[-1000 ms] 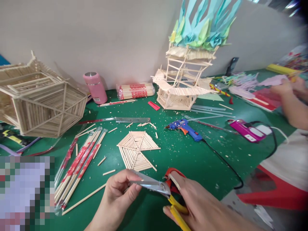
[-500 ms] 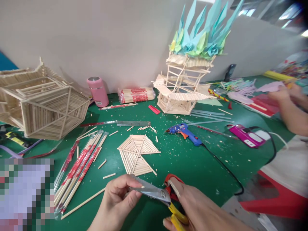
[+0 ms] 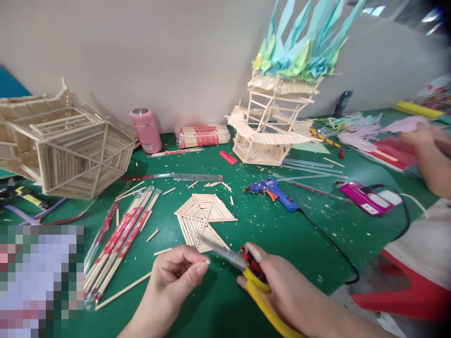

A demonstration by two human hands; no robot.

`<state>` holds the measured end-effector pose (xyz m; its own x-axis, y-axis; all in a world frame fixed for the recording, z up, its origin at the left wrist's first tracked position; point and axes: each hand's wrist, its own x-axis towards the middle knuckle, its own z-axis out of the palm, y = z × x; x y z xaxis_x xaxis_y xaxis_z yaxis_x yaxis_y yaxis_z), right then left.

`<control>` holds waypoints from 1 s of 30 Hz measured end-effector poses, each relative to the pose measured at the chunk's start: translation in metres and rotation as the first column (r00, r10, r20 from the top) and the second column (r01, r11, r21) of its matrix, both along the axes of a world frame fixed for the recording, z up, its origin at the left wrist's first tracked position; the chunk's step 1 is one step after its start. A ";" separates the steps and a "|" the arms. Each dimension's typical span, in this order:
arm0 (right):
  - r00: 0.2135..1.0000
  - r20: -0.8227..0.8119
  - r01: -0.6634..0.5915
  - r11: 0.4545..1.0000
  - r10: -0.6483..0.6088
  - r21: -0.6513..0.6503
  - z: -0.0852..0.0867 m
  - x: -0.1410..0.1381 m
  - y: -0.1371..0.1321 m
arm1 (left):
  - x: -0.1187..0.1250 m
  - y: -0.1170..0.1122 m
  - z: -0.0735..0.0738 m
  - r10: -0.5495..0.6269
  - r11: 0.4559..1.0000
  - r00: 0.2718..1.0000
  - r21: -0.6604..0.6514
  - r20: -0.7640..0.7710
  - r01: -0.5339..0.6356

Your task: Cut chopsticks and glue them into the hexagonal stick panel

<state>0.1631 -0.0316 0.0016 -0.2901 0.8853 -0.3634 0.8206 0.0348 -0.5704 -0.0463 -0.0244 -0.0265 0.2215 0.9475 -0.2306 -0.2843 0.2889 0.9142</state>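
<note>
Gripping scissors point(image 3: 256, 280), sticks point(image 3: 97, 271) in plastic wrappers point(image 3: 120, 233)

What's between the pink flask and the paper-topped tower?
The head view shows a wrapped stick bundle, with a thin stick packet and red strips in front.

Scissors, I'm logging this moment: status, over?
Right hand gripping scissors. Left hand pinching small pale piece. Stick panel beyond, partly hidden by scissors. Stick pieces scattered nearby.

Indoor light, even and fairly bright; edges poor.
Bright patches point(image 3: 374, 10) upper right; soft shadow on wall point(image 3: 197, 56) beside pink flask point(image 3: 147, 134). Scissor blades point(image 3: 229, 256) blurred; far right smeared and stretched, top corner there black. Lower left covered by coarse pixels.
</note>
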 end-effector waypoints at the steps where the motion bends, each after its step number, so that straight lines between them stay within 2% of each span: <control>1: 0.999 -0.013 0.045 0.999 -0.045 0.018 0.001 0.002 0.002 | 0.001 0.000 0.000 0.008 1.000 1.000 -0.017 0.003 -0.008; 3: 0.996 -0.033 0.082 0.996 -0.080 0.047 0.006 0.005 0.005 | 0.003 0.001 0.000 0.018 0.999 0.999 -0.051 0.027 -0.016; 7: 0.998 -0.024 -0.052 0.992 0.055 0.114 0.012 0.008 0.002 | 0.006 0.001 0.000 0.015 0.993 0.993 -0.116 0.113 -0.002; 10: 0.997 0.025 -0.076 0.987 0.073 0.142 0.009 0.008 -0.005 | 0.005 0.000 -0.003 0.021 0.992 0.990 -0.126 0.141 -0.004; 19: 0.997 0.023 -0.076 0.990 0.074 0.122 0.002 0.008 -0.013 | 0.000 -0.001 -0.011 -0.006 1.000 0.992 -0.023 0.124 0.009; 30: 0.998 -0.010 -0.063 0.995 0.064 0.083 0.004 0.004 -0.012 | 0.002 0.001 -0.006 -0.015 0.999 0.995 0.043 0.095 0.011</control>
<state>0.1672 -0.0435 0.0054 -0.3510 0.8917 -0.2857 0.8080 0.1343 -0.5737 -0.0439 -0.0230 -0.0321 0.2534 0.9528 -0.1673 -0.3673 0.2547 0.8945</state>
